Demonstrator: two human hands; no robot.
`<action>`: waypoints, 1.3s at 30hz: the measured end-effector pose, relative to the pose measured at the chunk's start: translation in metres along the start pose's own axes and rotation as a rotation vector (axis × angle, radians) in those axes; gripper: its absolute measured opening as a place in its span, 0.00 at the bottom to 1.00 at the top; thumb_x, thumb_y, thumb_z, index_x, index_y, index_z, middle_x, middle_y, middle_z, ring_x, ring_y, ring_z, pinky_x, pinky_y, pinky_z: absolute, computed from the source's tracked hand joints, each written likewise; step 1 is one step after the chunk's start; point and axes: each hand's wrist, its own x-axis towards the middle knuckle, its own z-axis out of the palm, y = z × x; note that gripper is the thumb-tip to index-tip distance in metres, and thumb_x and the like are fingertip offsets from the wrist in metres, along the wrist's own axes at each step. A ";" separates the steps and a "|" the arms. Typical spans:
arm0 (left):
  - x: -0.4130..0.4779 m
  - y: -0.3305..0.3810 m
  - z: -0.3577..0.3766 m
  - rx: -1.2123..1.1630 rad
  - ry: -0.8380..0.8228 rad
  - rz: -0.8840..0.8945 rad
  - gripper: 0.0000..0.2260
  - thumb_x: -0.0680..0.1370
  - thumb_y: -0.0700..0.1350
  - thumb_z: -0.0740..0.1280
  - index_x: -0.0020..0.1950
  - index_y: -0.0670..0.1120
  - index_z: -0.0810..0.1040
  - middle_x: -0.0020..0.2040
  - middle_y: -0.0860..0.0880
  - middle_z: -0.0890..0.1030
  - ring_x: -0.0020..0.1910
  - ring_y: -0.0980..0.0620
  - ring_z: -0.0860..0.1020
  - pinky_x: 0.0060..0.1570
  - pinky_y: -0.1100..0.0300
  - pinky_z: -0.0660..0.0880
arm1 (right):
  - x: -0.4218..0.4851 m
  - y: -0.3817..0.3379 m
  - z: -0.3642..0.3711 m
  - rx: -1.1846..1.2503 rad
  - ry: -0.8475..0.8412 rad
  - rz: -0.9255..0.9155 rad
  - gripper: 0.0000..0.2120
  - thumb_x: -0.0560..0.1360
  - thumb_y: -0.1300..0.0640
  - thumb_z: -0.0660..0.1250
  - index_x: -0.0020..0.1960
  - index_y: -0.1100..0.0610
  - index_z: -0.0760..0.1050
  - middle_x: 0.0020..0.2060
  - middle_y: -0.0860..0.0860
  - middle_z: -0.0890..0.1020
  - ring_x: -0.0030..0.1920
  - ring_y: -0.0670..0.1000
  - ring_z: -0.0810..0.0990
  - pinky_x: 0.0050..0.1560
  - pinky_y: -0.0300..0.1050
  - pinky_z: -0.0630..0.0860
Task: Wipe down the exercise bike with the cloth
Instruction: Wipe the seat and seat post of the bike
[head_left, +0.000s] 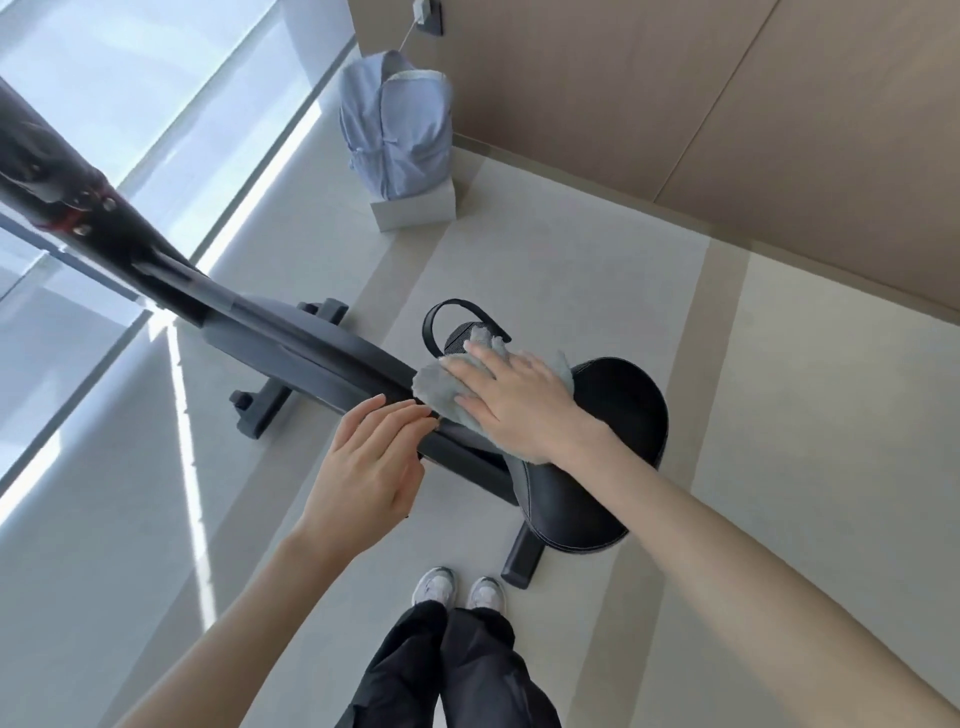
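Right hand (514, 400), grip spread flat, presses the cloth (436, 382) on the exercise bike frame (332, 353) beside the saddle (618, 410); the bar's long axis runs toward 10 o'clock. Left hand (363, 467) at 7 o'clock, fingers straight, probably steadying it

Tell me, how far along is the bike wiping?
Done: cannot tell; no part looks visibly wiped. In hand: the right hand presses the cloth on the frame beside the saddle, left hand resting on the frame. Left, likely: pedal, handlebar post, base feet.
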 end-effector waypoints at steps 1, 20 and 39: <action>-0.003 -0.001 -0.002 0.004 0.003 -0.013 0.12 0.74 0.35 0.63 0.56 0.38 0.80 0.56 0.44 0.81 0.57 0.46 0.78 0.65 0.46 0.68 | 0.015 -0.006 -0.004 0.042 -0.016 0.000 0.20 0.81 0.46 0.50 0.71 0.48 0.62 0.69 0.55 0.67 0.65 0.61 0.70 0.61 0.57 0.66; 0.009 0.030 0.022 0.101 -0.331 -0.034 0.24 0.80 0.50 0.56 0.73 0.42 0.67 0.73 0.46 0.67 0.71 0.49 0.67 0.71 0.48 0.57 | -0.085 0.077 0.007 -0.025 0.096 0.169 0.24 0.81 0.44 0.50 0.75 0.47 0.56 0.75 0.49 0.58 0.73 0.56 0.60 0.74 0.53 0.48; -0.038 0.003 -0.021 0.050 -0.036 -0.202 0.21 0.81 0.47 0.57 0.72 0.39 0.68 0.72 0.43 0.68 0.71 0.47 0.65 0.70 0.46 0.61 | 0.025 -0.021 0.000 -0.044 0.087 -0.081 0.17 0.80 0.47 0.54 0.66 0.48 0.68 0.66 0.52 0.70 0.60 0.60 0.72 0.56 0.54 0.69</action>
